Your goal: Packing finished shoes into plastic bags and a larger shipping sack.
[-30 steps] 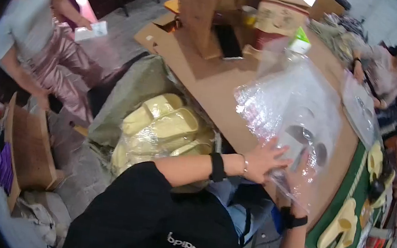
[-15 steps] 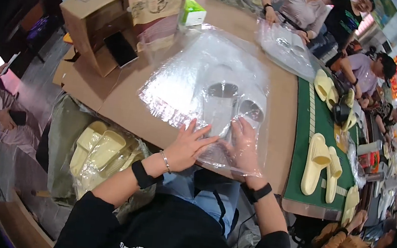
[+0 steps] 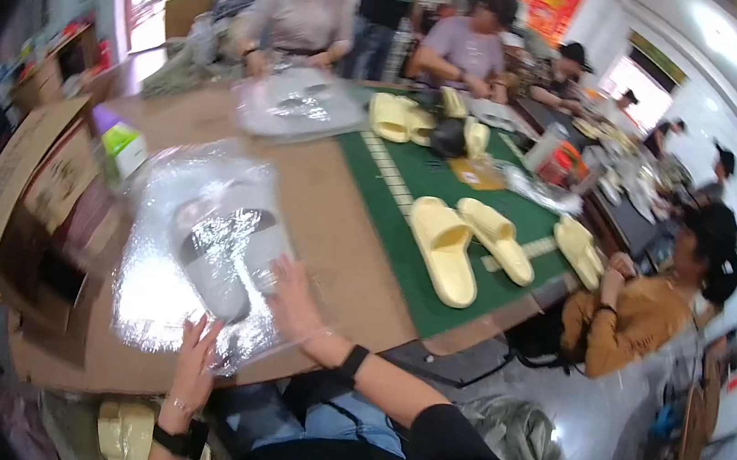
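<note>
A: Starting at the left, what's in the cardboard box (image 3: 19, 187)?
B: It lies open-sided on the counter (image 3: 333, 217); its contents are too dark to tell. A small green and white carton (image 3: 124, 148) stands just beside it.

A: And the clear plastic bag (image 3: 191, 254)?
B: It lies flat on the brown part of the counter, near the front edge. Inside are grey slippers (image 3: 223, 254), long axis running from the near edge up and slightly left, away from the person.

A: The hands?
B: The left hand (image 3: 195, 365) lies with fingers spread on the bag's near edge, grip wide, clasping nothing. The right hand (image 3: 295, 299) rests flat on the bag's right side, fingers splayed, likewise wide.

A: Further right?
B: Two yellow slippers (image 3: 468, 247) lie side by side on the green mat (image 3: 448, 185), well apart from the bag.
</note>
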The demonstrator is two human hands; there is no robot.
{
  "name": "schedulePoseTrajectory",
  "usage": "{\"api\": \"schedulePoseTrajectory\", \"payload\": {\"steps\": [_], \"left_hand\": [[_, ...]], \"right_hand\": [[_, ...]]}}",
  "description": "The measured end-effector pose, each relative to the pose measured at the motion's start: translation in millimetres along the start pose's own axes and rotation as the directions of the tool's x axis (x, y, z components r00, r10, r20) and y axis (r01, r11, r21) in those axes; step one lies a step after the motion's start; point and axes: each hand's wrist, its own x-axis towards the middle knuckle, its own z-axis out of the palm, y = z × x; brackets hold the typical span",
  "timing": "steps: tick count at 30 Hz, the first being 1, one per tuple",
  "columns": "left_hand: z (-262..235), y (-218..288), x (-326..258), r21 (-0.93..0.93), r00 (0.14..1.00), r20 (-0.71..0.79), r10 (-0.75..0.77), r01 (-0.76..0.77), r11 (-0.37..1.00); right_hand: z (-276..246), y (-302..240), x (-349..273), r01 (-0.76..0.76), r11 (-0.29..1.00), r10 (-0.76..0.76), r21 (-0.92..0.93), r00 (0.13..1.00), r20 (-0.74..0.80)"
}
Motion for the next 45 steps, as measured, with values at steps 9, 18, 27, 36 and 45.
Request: {"api": "schedulePoseTrajectory", "payload": {"steps": [9,18,27,36,45], "left_hand": [[-13.2,-24.8,-3.3,-0.154,0.987,0.039,0.154,-0.146,0.977],[1.1,-51.2,51.5,-0.731,0.760,-0.327,-0.562,0.173,0.660],[10.9,-25.2,68.8,-0.851,0.792,0.011,-0.610,0.327,0.411],[6.2,-48.8,71.6,-0.798,0.865,0.065,-0.498,0.344,0.494],[-16.3,-31.8,60.3,-0.903,0.855,0.031,-0.517,0.246,0.352]], "right_hand": [[-81.1,-65.8,-67.7,0.113,0.917,-0.287,0.383,0.854,0.435],[-104.7,-14.1,21.2,-0.265,0.952,0.270,0.153,0.963,-0.007],[-41.8,15.1,7.8,-0.483,0.856,0.440,0.187,0.868,0.230],[-14.5,36.8,14.8,-0.511,0.644,0.454,0.569,0.854,0.253],[-50.0,3.0,16.1,-0.604,0.011,0.508,0.797,0.690,0.516]]}}
